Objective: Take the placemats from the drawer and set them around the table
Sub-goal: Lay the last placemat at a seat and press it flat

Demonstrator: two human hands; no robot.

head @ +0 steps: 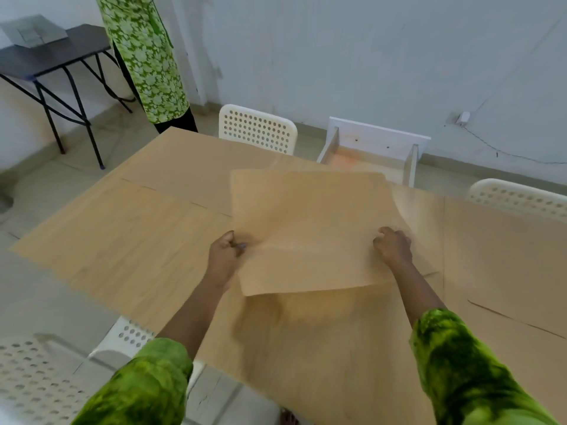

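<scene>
Our left hand and right hand, arms outstretched, each grip clenched on the placemat's side edges, above the table.

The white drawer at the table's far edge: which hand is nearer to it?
Right. The right hand grips the placemat almost directly below the drawer; the left hand sits farther left.

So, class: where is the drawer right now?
In the head view, the drawer sits at the table's far edge, right of centre, between two white chairs.

Three placemats, four white chairs.
</scene>
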